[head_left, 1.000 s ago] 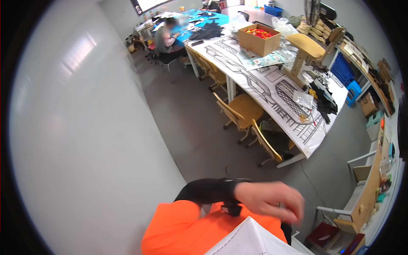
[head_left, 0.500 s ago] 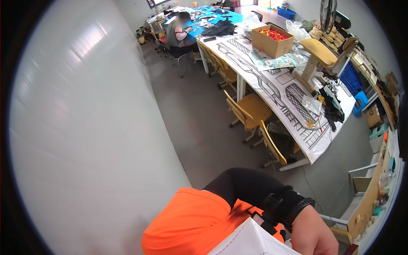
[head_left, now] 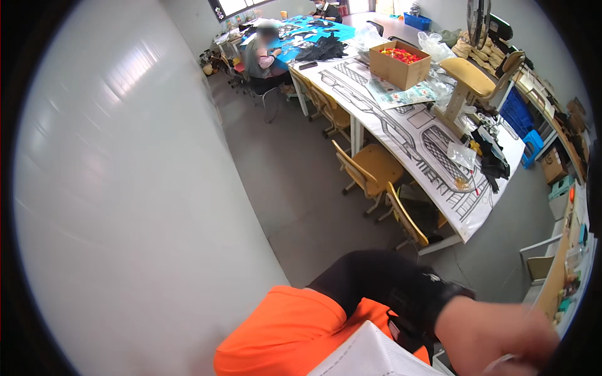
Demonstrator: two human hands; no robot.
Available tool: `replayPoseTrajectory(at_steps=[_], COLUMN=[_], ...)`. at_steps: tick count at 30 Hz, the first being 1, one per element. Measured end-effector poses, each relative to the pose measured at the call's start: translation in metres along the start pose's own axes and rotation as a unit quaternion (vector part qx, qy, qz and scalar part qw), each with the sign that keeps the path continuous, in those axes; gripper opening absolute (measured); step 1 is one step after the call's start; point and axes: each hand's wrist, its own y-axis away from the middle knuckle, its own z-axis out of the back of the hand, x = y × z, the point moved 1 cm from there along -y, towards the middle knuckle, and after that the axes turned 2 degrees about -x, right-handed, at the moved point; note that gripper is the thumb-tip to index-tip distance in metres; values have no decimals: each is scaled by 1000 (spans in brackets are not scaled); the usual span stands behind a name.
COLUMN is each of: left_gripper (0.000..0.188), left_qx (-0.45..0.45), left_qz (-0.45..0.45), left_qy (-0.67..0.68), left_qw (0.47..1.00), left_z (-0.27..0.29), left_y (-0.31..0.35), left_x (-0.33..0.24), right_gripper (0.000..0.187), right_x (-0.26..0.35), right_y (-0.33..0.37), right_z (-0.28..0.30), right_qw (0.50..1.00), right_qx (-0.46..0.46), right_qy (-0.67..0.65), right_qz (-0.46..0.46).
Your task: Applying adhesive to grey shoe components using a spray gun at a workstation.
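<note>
My left hand (head_left: 498, 332) reaches across to the lower right, its arm in an orange short sleeve (head_left: 282, 326) over a black undersleeve (head_left: 357, 276). Its fingers look curled closed and are smeared by motion. Something thin and whitish (head_left: 500, 362) shows at the fingers, too blurred to name. A black strapped band circles the forearm near the wrist. White stitched material (head_left: 364, 354) rises to a point at the bottom edge, in front of the orange cloth. My right hand is out of view.
A shelf (head_left: 560, 276) with small items runs along the right. Beyond stands a long table (head_left: 467, 232) with a drawn sheet, an open cardboard box (head_left: 398, 69) of red pieces and an upturned chair (head_left: 467, 75). Yellow chairs (head_left: 373, 166) line it. A person (head_left: 263, 62) sits farther back.
My left hand has moved right and slightly up, toward the shelf side. The whitish thing now shows at its fingers. The view has shifted slightly.
</note>
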Motion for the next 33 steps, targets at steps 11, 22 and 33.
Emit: replayPoseTrajectory(at_steps=[11, 22, 33], left_gripper=[14, 27, 28], left_qx=[134, 110, 114], left_qz=[81, 49, 40], left_qy=[-5, 3, 2], left_qw=[988, 993, 993], left_z=[68, 58, 69], left_y=[142, 159, 167], left_x=[-62, -64, -63], right_gripper=[47, 34, 29], right_x=[278, 241, 266], right_y=[257, 264, 280], right_z=[483, 500, 521], right_qw=[101, 95, 106], right_qx=[244, 354, 291], right_qy=[461, 434, 443], right_qz=[-847, -823, -841])
